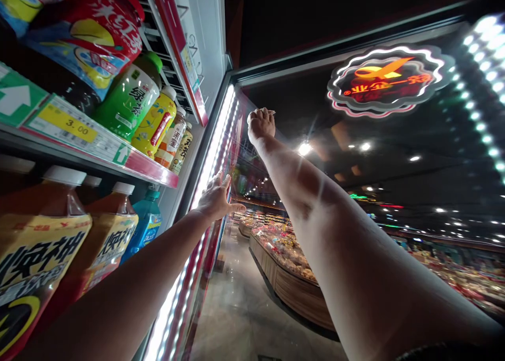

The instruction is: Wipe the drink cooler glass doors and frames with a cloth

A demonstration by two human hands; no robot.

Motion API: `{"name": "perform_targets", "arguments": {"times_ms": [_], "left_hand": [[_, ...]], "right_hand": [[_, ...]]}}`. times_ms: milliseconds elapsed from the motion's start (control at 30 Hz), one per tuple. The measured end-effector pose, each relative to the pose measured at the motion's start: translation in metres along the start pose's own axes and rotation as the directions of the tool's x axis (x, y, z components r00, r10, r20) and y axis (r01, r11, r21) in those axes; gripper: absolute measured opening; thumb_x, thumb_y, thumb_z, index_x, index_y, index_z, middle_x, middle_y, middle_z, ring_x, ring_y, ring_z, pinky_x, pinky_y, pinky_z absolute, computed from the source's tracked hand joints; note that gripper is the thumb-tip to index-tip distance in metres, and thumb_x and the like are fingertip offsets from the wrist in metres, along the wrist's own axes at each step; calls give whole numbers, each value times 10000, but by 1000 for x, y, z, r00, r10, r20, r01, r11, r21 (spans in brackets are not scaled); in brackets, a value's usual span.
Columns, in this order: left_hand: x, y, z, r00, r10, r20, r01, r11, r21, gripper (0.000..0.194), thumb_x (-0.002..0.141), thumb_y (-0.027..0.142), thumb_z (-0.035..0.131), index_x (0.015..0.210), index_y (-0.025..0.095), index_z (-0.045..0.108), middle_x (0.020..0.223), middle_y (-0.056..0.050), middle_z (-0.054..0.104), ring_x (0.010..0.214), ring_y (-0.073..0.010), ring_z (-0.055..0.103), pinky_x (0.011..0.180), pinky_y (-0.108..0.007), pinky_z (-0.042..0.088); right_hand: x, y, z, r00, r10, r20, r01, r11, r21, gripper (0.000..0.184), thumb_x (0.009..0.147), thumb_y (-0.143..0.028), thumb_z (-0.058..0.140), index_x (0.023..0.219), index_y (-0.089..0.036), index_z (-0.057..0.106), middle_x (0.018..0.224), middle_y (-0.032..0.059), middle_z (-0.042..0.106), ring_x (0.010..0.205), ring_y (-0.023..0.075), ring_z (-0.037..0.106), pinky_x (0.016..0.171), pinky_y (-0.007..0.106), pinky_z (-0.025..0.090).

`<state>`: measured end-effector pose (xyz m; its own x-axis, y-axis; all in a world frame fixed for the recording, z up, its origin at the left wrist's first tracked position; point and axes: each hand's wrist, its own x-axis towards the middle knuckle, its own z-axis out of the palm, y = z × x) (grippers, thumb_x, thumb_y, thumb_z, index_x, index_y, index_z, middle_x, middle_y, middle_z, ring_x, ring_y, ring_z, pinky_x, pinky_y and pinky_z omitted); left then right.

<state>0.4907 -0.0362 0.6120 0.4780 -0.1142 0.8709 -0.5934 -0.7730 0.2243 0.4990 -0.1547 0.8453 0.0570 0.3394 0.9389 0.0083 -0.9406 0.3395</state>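
Observation:
My left hand (pixel 216 197) is stretched out with fingers apart, pressing flat on the lit edge of the open cooler door (pixel 221 140). My right hand (pixel 260 123) is raised higher, fingers curled into a fist against the upper part of the glass door (pixel 315 119); whether anything is in it is hidden. Both arms reach up and forward. To the left stand shelves of drink bottles: a green tea bottle (pixel 128 98), a yellow bottle (pixel 155 121) and orange-brown bottles (pixel 43 234) on the lower shelf.
A shelf rail with a 3.00 price tag (pixel 67 123) runs at the left. Through the glass I see a glowing round sign (pixel 389 79), ceiling lights, a curved wooden display counter (pixel 292 277) with goods, and a shiny floor aisle (pixel 244 308).

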Motion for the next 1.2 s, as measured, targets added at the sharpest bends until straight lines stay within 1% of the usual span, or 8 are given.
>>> {"name": "perform_targets", "arguments": {"times_ms": [200,367,533,700,900,1033,1100,1200], "left_hand": [[2,-8,3,999,31,-6,-31,1000,1,1151,621,764,719,1555,232,307,1680,-143,167,1525,-399,211,1185,-508,340],[0,-6,-2,1000,14,12,-14,1000,18,1113,625,765,718,1540,253,347,1668,-120,227,1501,-413,269,1175,-504,361],[-1,-3,-5,999,1,35,-3,999,32,1092,644,740,722,1537,229,359,1676,-132,194,1515,-401,242,1183,-481,352],[1,-5,-3,1000,13,17,-14,998,56,1108,656,742,707,1540,179,350,1672,-165,186,1538,-385,174,1214,-469,293],[2,-6,-2,1000,18,24,-20,998,60,1147,665,732,712,1571,176,282,1686,-170,113,1536,-377,189,1203,-467,311],[0,-3,-4,998,-25,51,21,997,78,1170,681,743,697,1589,173,227,1693,-157,63,1543,-358,175,1192,-447,333],[0,-3,-4,998,-25,58,20,996,83,1181,682,741,699,1592,165,213,1694,-158,50,1545,-348,172,1197,-427,328],[1,-4,-4,999,-13,51,9,997,78,1185,676,737,706,1588,156,223,1691,-170,56,1543,-351,178,1201,-420,320]], "right_hand": [[-17,8,-9,988,-146,58,145,989,21,371,958,-126,406,1244,-181,637,1417,93,586,1415,233,411,1185,429,304],[-23,35,-28,1000,-6,-26,6,1000,-5,429,988,-139,324,1326,-137,588,1481,136,515,1474,304,316,1186,525,273],[-31,54,-38,995,-102,11,102,995,14,358,972,-212,458,1292,-230,618,1471,61,549,1446,270,380,1175,469,338],[-38,66,-48,998,-19,-58,19,1000,-11,386,972,-182,426,1323,-197,584,1483,92,528,1459,302,352,1177,536,311],[-43,81,-64,980,-181,86,181,983,13,342,950,-201,525,1279,-251,603,1455,49,565,1385,237,448,1160,401,372],[-49,99,-74,998,-39,-54,38,999,-16,306,977,-187,465,1243,-238,608,1423,87,569,1418,290,400,1169,509,335],[-55,104,-77,995,-83,-59,82,996,-15,306,963,-183,493,1241,-234,612,1408,80,581,1390,285,431,1164,505,347],[-63,111,-84,971,-235,40,235,972,2,326,927,-209,570,1243,-271,620,1389,24,607,1335,237,495,1141,404,398]]}}
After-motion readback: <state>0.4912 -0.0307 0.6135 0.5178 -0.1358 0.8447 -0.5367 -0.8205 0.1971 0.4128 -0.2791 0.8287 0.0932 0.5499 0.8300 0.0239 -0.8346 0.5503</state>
